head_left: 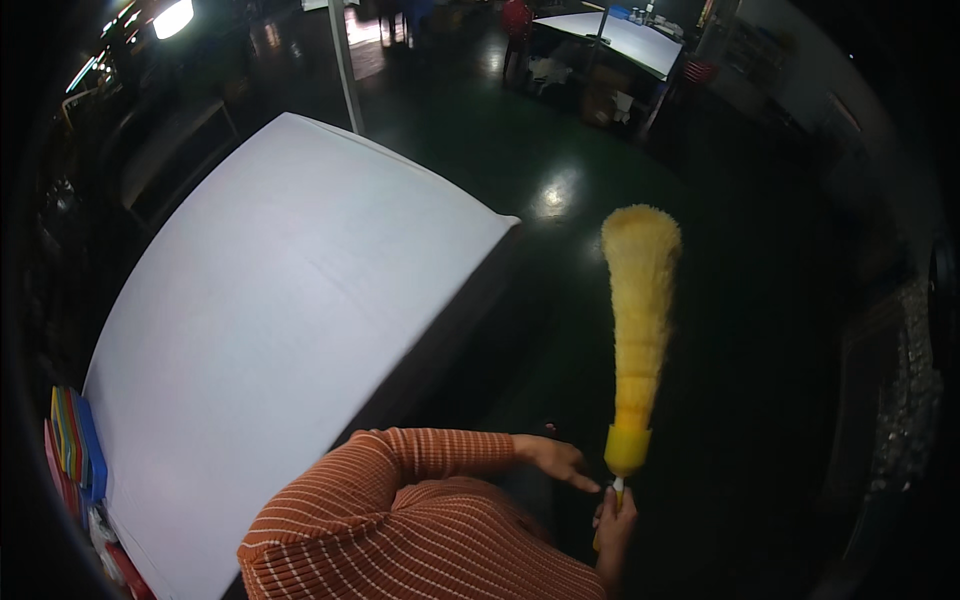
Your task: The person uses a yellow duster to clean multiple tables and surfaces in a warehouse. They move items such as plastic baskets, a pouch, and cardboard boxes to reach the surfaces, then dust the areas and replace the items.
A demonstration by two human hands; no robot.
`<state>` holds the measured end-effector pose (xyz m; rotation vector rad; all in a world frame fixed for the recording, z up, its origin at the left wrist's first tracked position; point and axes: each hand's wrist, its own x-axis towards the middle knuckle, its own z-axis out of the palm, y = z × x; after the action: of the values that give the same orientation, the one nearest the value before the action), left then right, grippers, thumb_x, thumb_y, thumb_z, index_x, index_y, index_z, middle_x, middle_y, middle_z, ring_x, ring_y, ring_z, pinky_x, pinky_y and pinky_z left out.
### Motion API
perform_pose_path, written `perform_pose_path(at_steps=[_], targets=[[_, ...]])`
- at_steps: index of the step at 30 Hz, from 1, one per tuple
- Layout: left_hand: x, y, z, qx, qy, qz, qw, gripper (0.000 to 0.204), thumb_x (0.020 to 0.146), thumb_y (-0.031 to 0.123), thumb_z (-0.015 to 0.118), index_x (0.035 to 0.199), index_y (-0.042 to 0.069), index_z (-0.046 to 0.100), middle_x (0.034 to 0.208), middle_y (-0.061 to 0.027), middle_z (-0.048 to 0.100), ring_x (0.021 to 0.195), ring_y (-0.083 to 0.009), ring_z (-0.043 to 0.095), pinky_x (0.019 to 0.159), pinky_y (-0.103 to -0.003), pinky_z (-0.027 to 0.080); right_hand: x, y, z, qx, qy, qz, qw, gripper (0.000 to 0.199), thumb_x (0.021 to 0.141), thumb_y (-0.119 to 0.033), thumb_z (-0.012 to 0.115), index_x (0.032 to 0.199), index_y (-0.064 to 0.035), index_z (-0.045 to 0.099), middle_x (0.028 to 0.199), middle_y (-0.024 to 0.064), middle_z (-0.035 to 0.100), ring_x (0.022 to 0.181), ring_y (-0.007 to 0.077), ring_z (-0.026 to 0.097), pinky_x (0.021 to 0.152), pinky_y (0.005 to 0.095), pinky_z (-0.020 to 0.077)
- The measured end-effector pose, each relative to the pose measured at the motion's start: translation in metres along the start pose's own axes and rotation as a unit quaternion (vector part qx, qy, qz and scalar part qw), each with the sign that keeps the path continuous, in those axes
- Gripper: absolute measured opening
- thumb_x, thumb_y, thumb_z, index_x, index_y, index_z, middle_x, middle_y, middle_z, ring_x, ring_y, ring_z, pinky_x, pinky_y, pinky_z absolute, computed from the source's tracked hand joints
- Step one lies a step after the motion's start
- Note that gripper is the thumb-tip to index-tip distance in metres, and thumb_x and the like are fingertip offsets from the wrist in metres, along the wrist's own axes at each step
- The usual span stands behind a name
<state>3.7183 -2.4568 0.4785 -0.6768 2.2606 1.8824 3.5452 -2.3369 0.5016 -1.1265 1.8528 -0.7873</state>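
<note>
Right hand (614, 520) is closed around the thin handle of a duster (638, 330), gripping just below its yellow cylindrical collar. The duster stands nearly upright above that hand: a long, fluffy yellow head, narrow at the collar and widening to a rounded tip, soft and fibrous in texture. Left hand (556, 462) sits just left of the collar, fingers loosely spread and holding nothing, one fingertip pointing at the white stem beneath the collar; contact cannot be confirmed. Both arms wear a ribbed orange knit with fine pale stripes. Left of the hands lies a broad, smooth white tabletop (270, 330), flat and matte. Beneath the duster, the floor (560, 190) is dark green and glossy.
</note>
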Motion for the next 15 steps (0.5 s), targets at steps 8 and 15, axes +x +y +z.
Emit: perform_pose_path(at_steps=[8, 15], targets=[[-0.047, -0.06, -0.211, -0.233, 0.277, -0.067, 0.93, 0.04, 0.092, 0.036, 0.048, 0.101, -0.001, 0.063, 0.088, -0.0091, 0.066, 0.084, -0.0158, 0.061, 0.081, -0.029, 0.046, 0.337, -0.119, 0.054, -0.342, -0.325, -0.239, 0.849, 0.036, 0.086, -0.04, 0.053, 0.105, -0.0109, 0.059, 0.073, 0.0166, 0.063, 0.074, 0.0374, 0.061, 0.064, 0.0429, 0.0477], [-0.068, -0.156, -0.453, -0.269, 0.635, -0.106, 0.717, 0.039, 0.093, 0.03, 0.047, 0.114, -0.002, 0.055, 0.094, -0.0096, 0.065, 0.091, -0.0154, 0.061, 0.086, -0.029, 0.045, 0.628, -0.218, 0.158, -0.35, -0.331, -0.293, 0.826, 0.032, 0.084, -0.037, 0.056, 0.101, -0.0098, 0.062, 0.061, 0.0076, 0.06, 0.059, 0.0221, 0.061, 0.057, 0.0336, 0.0463]])
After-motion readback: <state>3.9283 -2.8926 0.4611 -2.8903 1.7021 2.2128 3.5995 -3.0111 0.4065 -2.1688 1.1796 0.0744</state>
